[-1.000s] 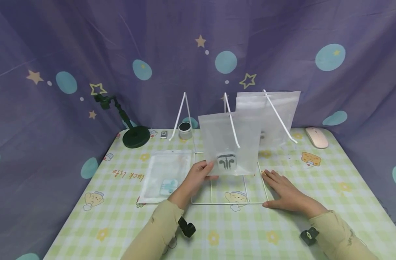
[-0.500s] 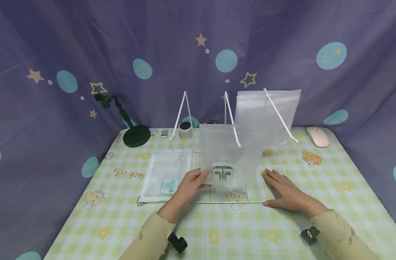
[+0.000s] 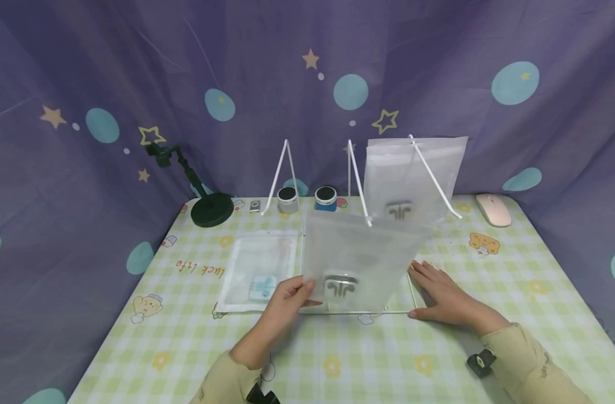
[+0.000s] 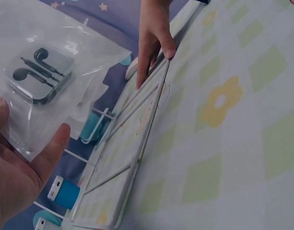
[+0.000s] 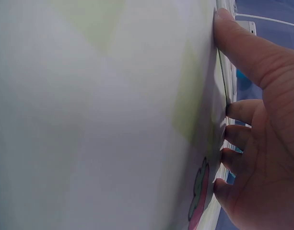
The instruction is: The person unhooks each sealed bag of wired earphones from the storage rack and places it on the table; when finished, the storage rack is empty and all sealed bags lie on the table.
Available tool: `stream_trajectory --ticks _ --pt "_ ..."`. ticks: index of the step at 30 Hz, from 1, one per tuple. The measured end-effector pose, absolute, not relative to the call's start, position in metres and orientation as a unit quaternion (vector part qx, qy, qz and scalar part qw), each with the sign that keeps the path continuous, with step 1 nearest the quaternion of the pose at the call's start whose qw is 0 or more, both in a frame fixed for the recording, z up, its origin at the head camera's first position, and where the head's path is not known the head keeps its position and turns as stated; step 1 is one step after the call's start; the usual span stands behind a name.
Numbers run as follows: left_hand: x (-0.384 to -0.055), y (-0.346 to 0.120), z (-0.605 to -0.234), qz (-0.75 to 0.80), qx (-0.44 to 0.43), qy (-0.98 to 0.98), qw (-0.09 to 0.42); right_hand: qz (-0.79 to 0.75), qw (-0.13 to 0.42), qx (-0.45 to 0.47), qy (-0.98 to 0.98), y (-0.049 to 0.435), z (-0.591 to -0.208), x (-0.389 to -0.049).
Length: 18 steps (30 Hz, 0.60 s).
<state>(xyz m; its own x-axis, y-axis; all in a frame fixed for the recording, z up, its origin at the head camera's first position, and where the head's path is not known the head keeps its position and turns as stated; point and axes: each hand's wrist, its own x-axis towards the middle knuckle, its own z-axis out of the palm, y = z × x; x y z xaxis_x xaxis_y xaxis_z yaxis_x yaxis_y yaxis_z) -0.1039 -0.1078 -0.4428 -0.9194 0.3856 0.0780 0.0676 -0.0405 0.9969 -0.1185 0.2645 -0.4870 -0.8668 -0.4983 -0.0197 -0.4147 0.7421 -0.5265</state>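
My left hand (image 3: 285, 306) pinches the lower left edge of a translucent zip bag (image 3: 360, 244), thumb in front. Inside the bag is a clear case of dark earphones (image 4: 41, 72). The bag's top edge lies by the tip of the white rack's middle prong (image 3: 359, 185); I cannot tell if it hangs there. My right hand (image 3: 444, 300) rests, fingers extended, on the right front corner of the rack's wire base (image 3: 412, 292). On the right prong hangs another bag (image 3: 413, 163) with earphones.
Left of the rack, a bag (image 3: 262, 252) with a light-blue earphone case (image 3: 263, 288) lies flat. Behind stand a silver cylinder (image 3: 288, 203), a blue one (image 3: 326, 205) and a small music player (image 3: 255, 206). A black stand (image 3: 212, 209) is back left, a pink mouse (image 3: 493, 210) back right.
My left hand has drawn the bag down and towards me along the middle prong. The blue cylinder and the earphones in the hanging bag have come into view. My right hand stays put.
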Motion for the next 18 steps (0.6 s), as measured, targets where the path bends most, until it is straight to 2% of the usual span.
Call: stream_trajectory --ticks 6,14,18 --pt "-0.096 -0.112 -0.436 0.706 0.197 0.67 0.118 -0.26 0.089 -0.246 0.93 0.266 -0.488 -0.12" --pt "-0.088 -0.126 -0.42 0.719 0.236 0.647 0.091 -0.266 0.088 -0.242 0.929 0.264 -0.484 -0.119" --pt "-0.085 -0.138 -0.409 0.722 0.268 0.635 0.06 -0.266 0.081 -0.244 0.929 0.263 -0.485 -0.118"
